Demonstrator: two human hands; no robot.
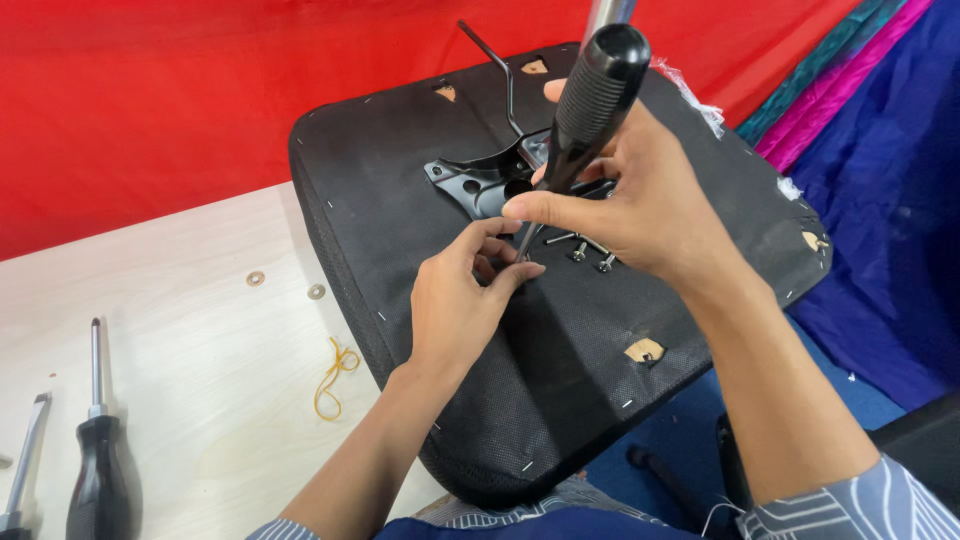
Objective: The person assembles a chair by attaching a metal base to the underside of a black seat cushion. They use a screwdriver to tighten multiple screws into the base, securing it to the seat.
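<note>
Nearest to the camera, a black chair seat (560,390) lies upside down, partly on the person's lap and partly on the pale wooden table (200,330). On the table at the left lie a black-handled screwdriver (98,455) and a second tool (25,465) at the edge of the view, with a yellow rubber band (335,375) just beside the seat. The left hand (455,305) rests on the fabric underside, its fingers pinched narrow around something small that I cannot tell, at the tip of the tool. The right hand (640,205) is closed around the shaft of a large screwdriver (590,100), which stands tilted with the tip down on the seat. Just behind the tip lie some loose screws (590,252). Further back, a black metal bracket (480,180) with a bent lever sits on the seat, and behind everything hangs a red cloth (200,90).
</note>
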